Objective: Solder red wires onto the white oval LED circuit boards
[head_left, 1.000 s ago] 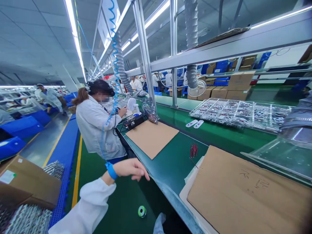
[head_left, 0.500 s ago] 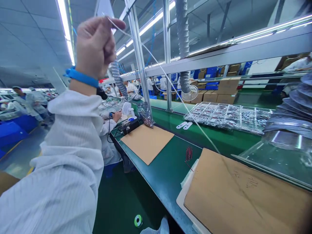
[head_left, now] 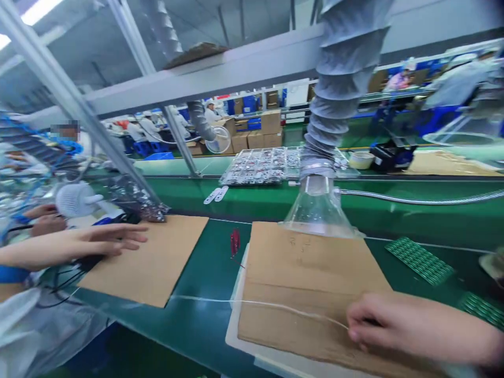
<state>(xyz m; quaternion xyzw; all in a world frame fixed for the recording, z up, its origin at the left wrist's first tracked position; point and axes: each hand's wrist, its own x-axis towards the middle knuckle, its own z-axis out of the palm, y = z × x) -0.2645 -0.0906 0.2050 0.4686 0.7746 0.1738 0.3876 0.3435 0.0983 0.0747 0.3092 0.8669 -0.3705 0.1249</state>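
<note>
My right hand (head_left: 372, 321) is closed in a pinch on the end of a thin whitish wire (head_left: 289, 308), low over the right cardboard sheet (head_left: 275, 268). From there the wire runs left across the sheet and past its edge over the green bench. My left hand (head_left: 118, 239), with a blue band at its wrist, is open and holds nothing. Its fingers are stretched out above the left cardboard sheet (head_left: 157, 273).
A clear fume hood (head_left: 318, 210) hangs over the back of the right cardboard. Red wires (head_left: 235, 241) lie between the sheets. Green circuit boards (head_left: 419, 260) are at the right. A co-worker's hands (head_left: 45, 220) are at far left, near a small white fan (head_left: 74, 199).
My left hand has come down from high up, let go of the wire and opened. The view has swung right, bringing my right hand into sight with the wire.
</note>
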